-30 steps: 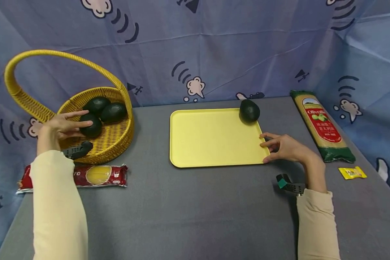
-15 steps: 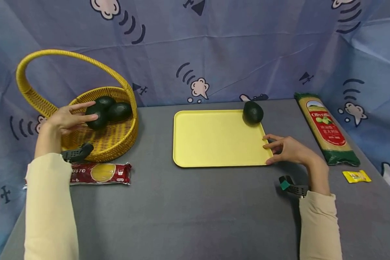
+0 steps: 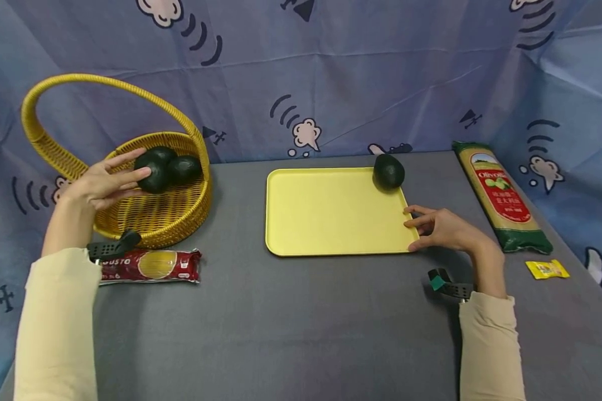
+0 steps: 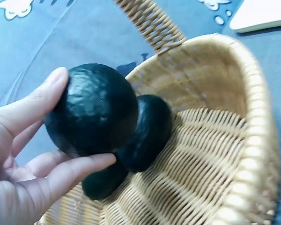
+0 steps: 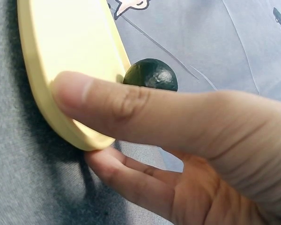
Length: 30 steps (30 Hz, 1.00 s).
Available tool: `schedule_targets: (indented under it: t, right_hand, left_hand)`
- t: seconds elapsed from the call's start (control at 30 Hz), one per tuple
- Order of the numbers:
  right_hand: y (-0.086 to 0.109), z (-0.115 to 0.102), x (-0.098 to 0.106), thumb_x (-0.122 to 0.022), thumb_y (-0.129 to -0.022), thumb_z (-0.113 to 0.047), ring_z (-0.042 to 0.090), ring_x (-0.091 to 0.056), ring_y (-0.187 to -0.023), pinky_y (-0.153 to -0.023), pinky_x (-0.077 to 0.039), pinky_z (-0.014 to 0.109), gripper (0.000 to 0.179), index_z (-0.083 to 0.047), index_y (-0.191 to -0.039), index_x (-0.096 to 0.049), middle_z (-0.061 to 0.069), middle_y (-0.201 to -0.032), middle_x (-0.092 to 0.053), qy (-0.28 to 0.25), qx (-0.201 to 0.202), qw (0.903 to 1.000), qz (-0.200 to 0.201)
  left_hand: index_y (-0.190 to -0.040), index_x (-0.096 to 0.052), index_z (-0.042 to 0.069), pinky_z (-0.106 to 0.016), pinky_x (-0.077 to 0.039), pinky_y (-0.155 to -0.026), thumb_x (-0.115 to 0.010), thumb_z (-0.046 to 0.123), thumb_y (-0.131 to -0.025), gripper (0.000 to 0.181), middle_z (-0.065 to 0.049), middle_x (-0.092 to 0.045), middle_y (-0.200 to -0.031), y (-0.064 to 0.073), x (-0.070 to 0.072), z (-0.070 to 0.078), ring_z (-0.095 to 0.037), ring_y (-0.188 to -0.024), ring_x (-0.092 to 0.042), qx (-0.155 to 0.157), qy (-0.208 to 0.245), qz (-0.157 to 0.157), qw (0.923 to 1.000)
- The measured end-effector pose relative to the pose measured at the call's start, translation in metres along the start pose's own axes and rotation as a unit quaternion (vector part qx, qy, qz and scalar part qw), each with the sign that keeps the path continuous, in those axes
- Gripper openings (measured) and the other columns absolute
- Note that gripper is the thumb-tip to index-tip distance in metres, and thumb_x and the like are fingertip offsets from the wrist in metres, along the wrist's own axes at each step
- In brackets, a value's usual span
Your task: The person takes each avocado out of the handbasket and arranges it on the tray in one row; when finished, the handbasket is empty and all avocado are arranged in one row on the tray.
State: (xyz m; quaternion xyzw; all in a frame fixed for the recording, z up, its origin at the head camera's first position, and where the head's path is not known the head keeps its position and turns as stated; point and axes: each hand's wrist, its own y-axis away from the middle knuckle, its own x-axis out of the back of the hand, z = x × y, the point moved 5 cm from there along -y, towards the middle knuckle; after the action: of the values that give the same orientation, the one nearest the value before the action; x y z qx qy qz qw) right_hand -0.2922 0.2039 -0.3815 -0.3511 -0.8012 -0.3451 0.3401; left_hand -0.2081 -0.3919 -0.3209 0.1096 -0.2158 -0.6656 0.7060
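Note:
In the head view my left hand [image 3: 105,181] pinches a dark green avocado [image 3: 153,174] between thumb and fingers, at the left side of the yellow wicker basket [image 3: 200,203]. The left wrist view has this avocado [image 4: 93,110] held above two others, a nearer avocado [image 4: 152,129] and a partly hidden avocado [image 4: 103,180], both lying in the basket. My right hand [image 3: 443,228] grips the right edge of the yellow tray [image 3: 331,211]. Its thumb [image 5: 93,96] lies over the rim, with a finger below, in the right wrist view.
Another avocado [image 3: 388,171] sits at the tray's back right corner. A red pasta packet [image 3: 158,265] lies in front of the basket. At the right are a green-and-red pasta packet [image 3: 501,195] and a small yellow sachet [image 3: 547,269]. The basket's tall handle [image 3: 115,83] arches over its left.
My left hand has lifted its avocado up and slightly right, so it now overlaps the rear avocado in the head view. The right hand keeps its grip on the tray; the view shifted slightly.

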Motion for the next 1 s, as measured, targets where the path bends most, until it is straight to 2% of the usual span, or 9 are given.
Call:
schedule_targets:
  t: [0.07,0.17,0.27,0.33,0.4,0.5,0.6,0.77,1.0]
  right_hand:
    - [-0.001,0.000,0.000,-0.083,-0.075,-0.030,0.029,-0.056,-0.103,-0.092,-0.046,0.049,0.065,0.006,-0.125,-0.061,0.024,-0.148,-0.033,-0.001,-0.003,1.0000,-0.002]
    - [-0.001,0.000,-0.001,-0.083,-0.076,-0.029,0.030,-0.055,-0.104,-0.093,-0.045,0.051,0.065,0.006,-0.125,-0.061,0.024,-0.149,-0.033,-0.002,-0.006,1.0000,-0.002]
    - [-0.002,-0.001,-0.001,-0.083,-0.076,-0.028,0.030,-0.055,-0.104,-0.093,-0.045,0.050,0.064,0.006,-0.125,-0.060,0.025,-0.149,-0.033,-0.003,-0.007,1.0000,-0.002]
    - [-0.002,-0.001,-0.001,-0.083,-0.076,-0.027,0.030,-0.055,-0.103,-0.092,-0.046,0.049,0.063,0.007,-0.125,-0.060,0.025,-0.148,-0.033,-0.004,-0.004,1.0000,-0.001]
    - [-0.001,-0.002,0.000,-0.083,-0.076,-0.026,0.030,-0.056,-0.102,-0.091,-0.047,0.048,0.063,0.007,-0.125,-0.060,0.025,-0.148,-0.033,-0.005,-0.001,1.0000,0.001]
    - [0.000,-0.002,0.000,-0.083,-0.076,-0.026,0.028,-0.056,-0.101,-0.089,-0.047,0.046,0.063,0.008,-0.124,-0.060,0.025,-0.148,-0.034,-0.002,0.001,1.0000,0.003]
    - [0.001,-0.001,0.001,-0.083,-0.076,-0.026,0.027,-0.056,-0.100,-0.088,-0.048,0.045,0.063,0.008,-0.124,-0.060,0.026,-0.148,-0.033,0.003,0.002,1.0000,0.004]
    - [0.003,0.001,0.002,-0.083,-0.076,-0.028,0.028,-0.057,-0.101,-0.091,-0.047,0.049,0.064,0.007,-0.125,-0.060,0.026,-0.148,-0.033,0.006,0.001,1.0000,0.001]
    - [-0.001,0.003,0.001,-0.084,-0.075,-0.029,0.025,-0.058,-0.098,-0.087,-0.049,0.039,0.064,0.005,-0.123,-0.062,0.024,-0.147,-0.036,0.003,0.003,1.0000,0.005]
  left_hand:
    - [-0.153,-0.017,0.035,-0.016,-0.052,-0.082,-0.064,0.021,-0.093,0.078,-0.002,0.020,-0.157,0.001,-0.006,-0.001,-0.032,-0.143,0.004,-0.002,0.055,-0.007,0.9985]
    - [-0.153,-0.019,0.036,-0.014,-0.053,-0.077,-0.065,0.020,-0.093,0.078,-0.002,0.021,-0.157,0.004,-0.011,-0.002,-0.033,-0.143,0.007,-0.014,0.075,-0.005,0.9970]
    - [-0.153,-0.019,0.035,-0.013,-0.053,-0.070,-0.064,0.019,-0.093,0.077,-0.002,0.013,-0.159,0.009,-0.014,-0.003,-0.032,-0.143,-0.001,-0.029,0.079,-0.005,0.9965]
    - [-0.153,-0.021,0.034,-0.014,-0.054,-0.069,-0.064,0.016,-0.093,0.076,-0.006,-0.007,-0.159,0.013,-0.015,-0.003,-0.025,-0.140,-0.027,-0.039,0.093,-0.002,0.9949]
    - [-0.154,-0.022,0.031,-0.017,-0.055,-0.070,-0.064,0.013,-0.093,0.076,-0.004,-0.035,-0.147,0.018,-0.017,-0.003,-0.017,-0.123,-0.052,-0.057,0.104,0.000,0.9930]
    - [-0.153,-0.025,0.028,-0.022,-0.057,-0.070,-0.063,0.008,-0.092,0.074,0.007,-0.058,-0.114,0.025,-0.021,-0.003,-0.006,-0.089,-0.067,-0.084,0.130,-0.006,0.9879]
    - [-0.153,-0.028,0.025,-0.022,-0.056,-0.062,-0.058,0.001,-0.094,0.071,0.006,-0.066,-0.103,0.033,-0.029,-0.002,-0.010,-0.088,-0.069,-0.117,0.172,-0.040,0.9773]
    - [-0.144,-0.046,0.026,-0.020,-0.053,-0.051,-0.055,-0.005,-0.094,0.059,0.000,-0.066,-0.109,0.050,-0.045,0.004,-0.012,-0.081,-0.069,-0.160,0.197,-0.068,0.9650]
    - [-0.142,-0.050,0.016,-0.032,-0.057,-0.078,-0.052,-0.013,-0.092,0.057,-0.010,-0.053,-0.125,0.061,-0.090,0.012,-0.020,-0.103,-0.065,-0.225,0.233,-0.152,0.9338]
